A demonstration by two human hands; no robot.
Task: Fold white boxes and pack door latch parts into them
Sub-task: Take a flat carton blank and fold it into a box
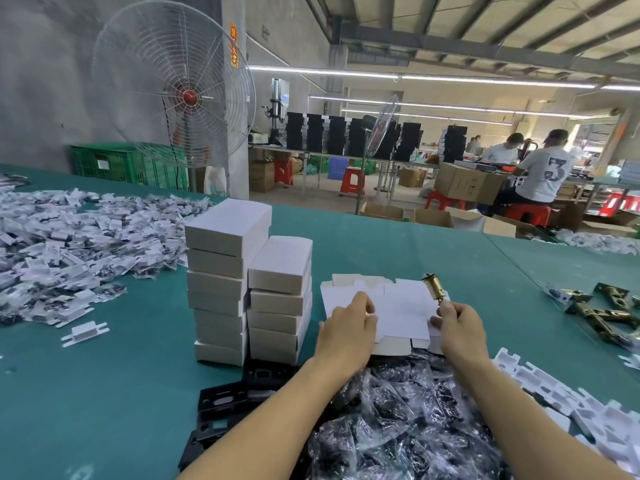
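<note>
A flat, unfolded white box blank (401,306) lies on the green table (104,393) in front of me. My left hand (346,327) holds the blank's left part, fingers curled onto it. In my right hand (457,327), a brass door latch (433,287) is pinched by its lower end, standing upright over the blank's right edge; the lower fingers also touch the cardboard. Two stacks of folded white boxes (249,289) stand just left of my left hand.
A heap of clear bags with dark parts (398,427) lies under my forearms. Black plates (221,400) lie near left. White plastic inserts (561,393) sit at right, loose brass latches (602,310) farther right. A pile of bagged white pieces (69,244) covers the left.
</note>
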